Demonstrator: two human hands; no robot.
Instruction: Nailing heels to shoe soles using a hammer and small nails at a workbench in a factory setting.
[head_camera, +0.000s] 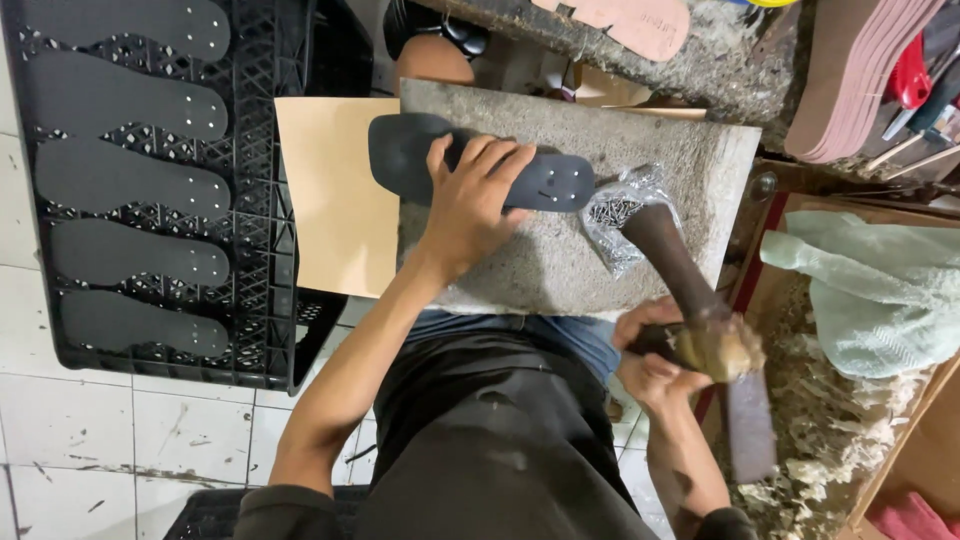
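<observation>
Fingers (490, 165) of the left hand (470, 205) are spread flat and pressed on a black sole (545, 182), which is held down on a grey stone block (650, 140) — nothing is gripped, only pinned. Fingers (640, 325) of the right hand (655, 350) are closed round a hammer (690, 290), its blurred head raised just right of the sole. Between that head and the pinning fingers a clear bag of small nails (615, 212) is seen on the block. Left of the left-hand fingers a tan sheet (330, 190) is laid, and beyond it a black crate (270, 250) — five more dark soles (130, 175) are spread across it.
</observation>
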